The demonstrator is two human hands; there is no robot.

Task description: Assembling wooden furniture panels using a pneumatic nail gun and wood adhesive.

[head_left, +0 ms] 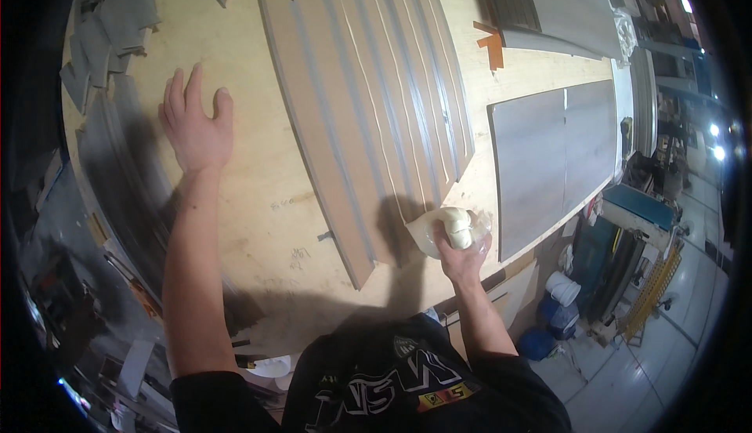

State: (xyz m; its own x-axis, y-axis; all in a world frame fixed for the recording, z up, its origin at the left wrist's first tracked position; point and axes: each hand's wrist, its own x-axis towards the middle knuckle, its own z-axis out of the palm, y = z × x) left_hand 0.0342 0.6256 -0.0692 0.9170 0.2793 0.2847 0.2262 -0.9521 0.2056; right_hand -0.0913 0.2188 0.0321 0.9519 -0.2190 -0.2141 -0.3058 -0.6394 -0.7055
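Note:
My right hand (464, 259) grips a cream-white plastic glue bottle (435, 234), tipped so that its narrow end points at the brown strips. That end is close to a strip's near end; whether it touches cannot be made out. Brown strips (329, 131) with grey edges lie side by side on the wooden table, their ends staggered. Along several of them run thin cream lines of glue (389, 131), from the far side toward the bottle. To the left, my left hand (197, 123) is at the pale tabletop, fingers spread, holding nothing.
Two grey panels (534, 166) lie side by side at right. Behind them is a stack of grey boards (564, 10) beside orange tape (493, 45). Grey offcuts (117, 18) and long grey strips (117, 159) line the table's left side. A white bucket (562, 286) stands on the floor at right.

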